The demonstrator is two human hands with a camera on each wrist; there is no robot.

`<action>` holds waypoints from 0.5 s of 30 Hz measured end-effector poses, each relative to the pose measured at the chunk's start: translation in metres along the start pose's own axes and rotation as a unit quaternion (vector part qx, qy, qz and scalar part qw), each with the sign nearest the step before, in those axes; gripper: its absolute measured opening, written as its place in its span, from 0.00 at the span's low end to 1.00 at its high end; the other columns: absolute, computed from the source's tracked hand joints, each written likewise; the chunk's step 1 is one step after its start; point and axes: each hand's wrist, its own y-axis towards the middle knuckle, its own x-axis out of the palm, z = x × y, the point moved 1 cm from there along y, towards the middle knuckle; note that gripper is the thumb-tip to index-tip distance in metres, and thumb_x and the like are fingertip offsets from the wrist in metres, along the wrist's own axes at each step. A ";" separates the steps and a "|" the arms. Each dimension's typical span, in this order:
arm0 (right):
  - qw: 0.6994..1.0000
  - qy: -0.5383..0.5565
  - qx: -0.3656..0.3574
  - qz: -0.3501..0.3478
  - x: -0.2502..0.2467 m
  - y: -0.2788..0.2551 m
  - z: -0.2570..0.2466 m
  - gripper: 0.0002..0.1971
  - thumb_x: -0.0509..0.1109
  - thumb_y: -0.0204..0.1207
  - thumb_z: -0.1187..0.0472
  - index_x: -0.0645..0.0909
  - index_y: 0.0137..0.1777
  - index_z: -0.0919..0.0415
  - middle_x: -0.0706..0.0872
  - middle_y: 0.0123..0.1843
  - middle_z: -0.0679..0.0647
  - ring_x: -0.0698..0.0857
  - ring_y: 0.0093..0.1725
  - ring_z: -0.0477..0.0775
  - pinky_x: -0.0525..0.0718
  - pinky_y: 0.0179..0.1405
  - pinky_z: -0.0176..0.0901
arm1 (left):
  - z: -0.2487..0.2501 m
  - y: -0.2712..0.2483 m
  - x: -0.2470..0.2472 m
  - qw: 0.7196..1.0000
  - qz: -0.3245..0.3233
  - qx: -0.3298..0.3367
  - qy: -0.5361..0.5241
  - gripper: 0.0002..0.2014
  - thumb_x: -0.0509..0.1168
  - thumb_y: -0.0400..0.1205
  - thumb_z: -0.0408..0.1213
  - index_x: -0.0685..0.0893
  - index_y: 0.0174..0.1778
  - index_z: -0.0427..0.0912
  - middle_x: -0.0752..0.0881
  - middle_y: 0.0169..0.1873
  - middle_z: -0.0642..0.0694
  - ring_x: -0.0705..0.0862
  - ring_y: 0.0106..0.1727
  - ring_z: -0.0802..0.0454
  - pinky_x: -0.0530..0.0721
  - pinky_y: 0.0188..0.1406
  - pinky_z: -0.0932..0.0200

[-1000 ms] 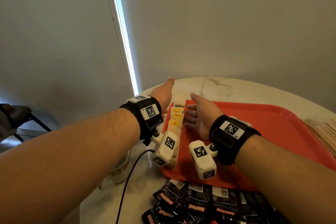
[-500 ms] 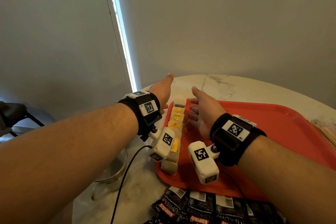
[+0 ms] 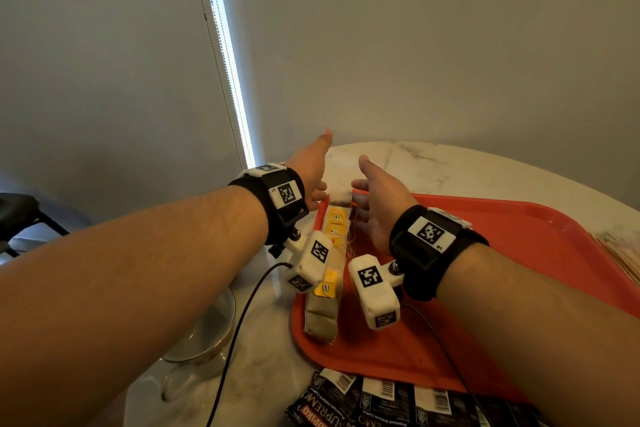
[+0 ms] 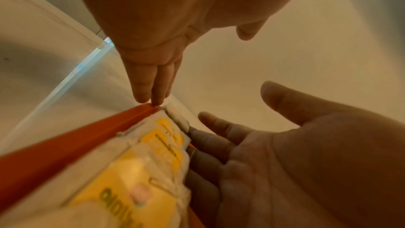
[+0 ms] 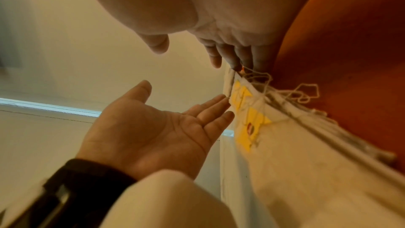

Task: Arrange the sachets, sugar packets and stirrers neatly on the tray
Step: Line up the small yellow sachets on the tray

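Note:
A row of tea bags [image 3: 337,225] with yellow tags lies along the left edge of the red tray [image 3: 519,236]. My left hand [image 3: 311,166] is on the row's left side with straight fingers; its fingertips [image 4: 151,93] meet the tray rim [image 4: 65,145] at the far corner. My right hand [image 3: 377,194] is on the right side, and its straight fingers [image 4: 208,141] rest against the tea bags [image 4: 142,162]. In the right wrist view the tea bag strings [image 5: 285,89] trail onto the tray [image 5: 350,58]. Neither hand grips anything.
Black coffee sachets [image 3: 381,402] lie on the marble table in front of the tray. Wooden stirrers [image 3: 620,253] are stacked beyond the tray's right edge. A glass bowl [image 3: 204,333] stands at the table's left edge under my left forearm. A wall is close behind.
Both hands have slid farther along the row toward the tray's far corner. The near end of the row, hidden by my left wrist before, now shows.

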 end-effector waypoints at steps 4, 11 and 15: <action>0.999 0.016 -0.016 0.024 -0.002 0.007 -0.002 0.38 0.67 0.78 0.32 0.70 0.82 0.55 0.77 0.79 0.55 0.76 0.78 0.62 0.77 0.75 0.66 | -0.002 0.003 -0.001 1.000 -0.002 -0.004 -0.003 0.46 0.60 0.83 0.71 0.57 0.90 0.47 0.74 0.78 0.27 0.76 0.78 0.30 0.78 0.68 0.40; 1.000 0.006 -0.018 0.014 -0.002 0.002 -0.004 0.38 0.67 0.78 0.32 0.71 0.81 0.55 0.76 0.80 0.58 0.75 0.78 0.63 0.76 0.76 0.66 | 0.001 -0.004 0.001 1.000 -0.003 -0.006 -0.005 0.45 0.59 0.84 0.71 0.57 0.91 0.47 0.73 0.80 0.28 0.76 0.78 0.29 0.76 0.74 0.37; 1.000 0.012 -0.004 0.020 -0.020 -0.017 -0.006 0.38 0.66 0.81 0.34 0.66 0.85 0.56 0.67 0.86 0.59 0.65 0.85 0.66 0.69 0.81 0.66 | 0.005 -0.018 -0.007 1.000 0.013 -0.011 0.011 0.44 0.56 0.86 0.70 0.57 0.91 0.44 0.71 0.81 0.27 0.74 0.77 0.24 0.77 0.75 0.31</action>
